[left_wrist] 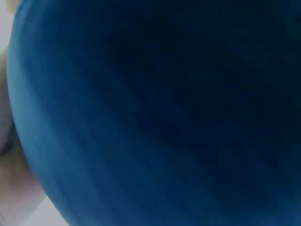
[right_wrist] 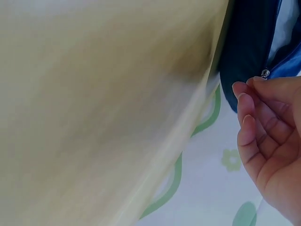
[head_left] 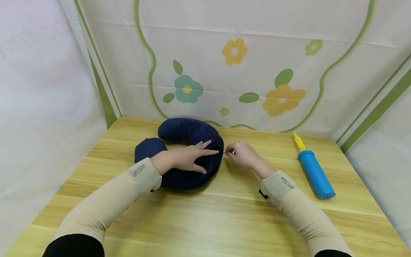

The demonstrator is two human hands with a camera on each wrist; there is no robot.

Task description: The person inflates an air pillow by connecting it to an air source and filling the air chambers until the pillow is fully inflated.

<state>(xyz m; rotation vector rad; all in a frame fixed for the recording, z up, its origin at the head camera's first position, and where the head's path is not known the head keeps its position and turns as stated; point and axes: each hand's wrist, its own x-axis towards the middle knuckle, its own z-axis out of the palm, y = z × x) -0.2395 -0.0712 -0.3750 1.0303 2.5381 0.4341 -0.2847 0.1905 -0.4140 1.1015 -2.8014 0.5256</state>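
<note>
A dark navy U-shaped neck pillow [head_left: 189,129] lies on the wooden table, its opening toward the left. My left hand [head_left: 188,157] rests flat on top of it with fingers spread. At the pillow's right edge, my right hand [head_left: 242,155] pinches the zipper pull between thumb and forefinger. In the right wrist view the zipper slider [right_wrist: 265,73] shows just past the thumb tip, and whitish inner material [right_wrist: 288,27] appears between the parted zipper rows. Navy fabric fills most of the left wrist view, hiding nearly all of the left hand there.
A blue hand pump [head_left: 316,175] with yellow sticks [head_left: 299,141] at its far end lies on the right side of the table [head_left: 205,221]. Behind the table's back edge hangs a white curtain [head_left: 205,21] with printed flowers.
</note>
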